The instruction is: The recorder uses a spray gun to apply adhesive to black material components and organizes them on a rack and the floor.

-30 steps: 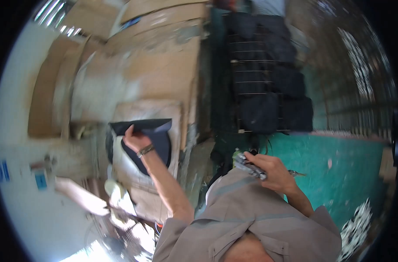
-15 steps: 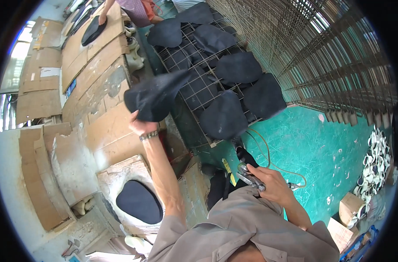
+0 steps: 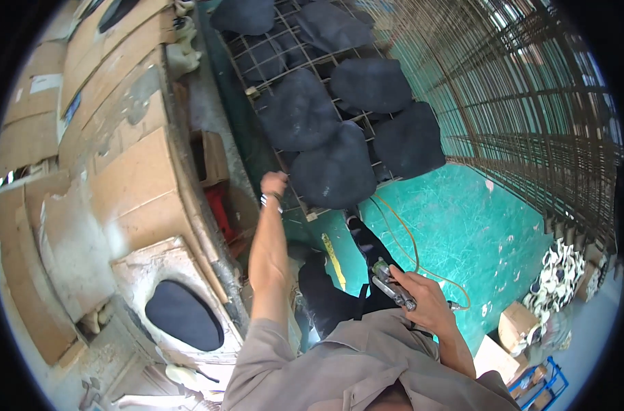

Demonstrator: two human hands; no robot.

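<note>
My left hand point(image 3: 274, 183) is beside the left edge of the wire rack point(image 3: 249, 90), its fingers curled, with nothing visible in them. Just beyond it, a black rounded sheet point(image 3: 298, 109) lies flat on the rack, partly under or against another black sheet point(image 3: 334, 168). My right hand point(image 3: 421, 296) is wrapped round a metal spray gun point(image 3: 392, 286), held low in front of my body. A thin hose point(image 3: 413, 240) trails across the floor near it. To my left, one more black rounded piece point(image 3: 184, 315) rests on a whitish-stained board point(image 3: 130, 274).
More black sheets point(image 3: 366, 85) cover the rack. Tall stacked wire frames point(image 3: 503, 103) stand at the right. A cardboard-covered bench point(image 3: 130, 185) runs along the left. White looped pieces point(image 3: 555, 281) are piled at the far right, near a cardboard box point(image 3: 519, 322).
My left hand has let go of the black sheet, which now lies on the rack, and has drawn back to the rack's edge. The view has shifted. My right hand still grips the spray gun.
</note>
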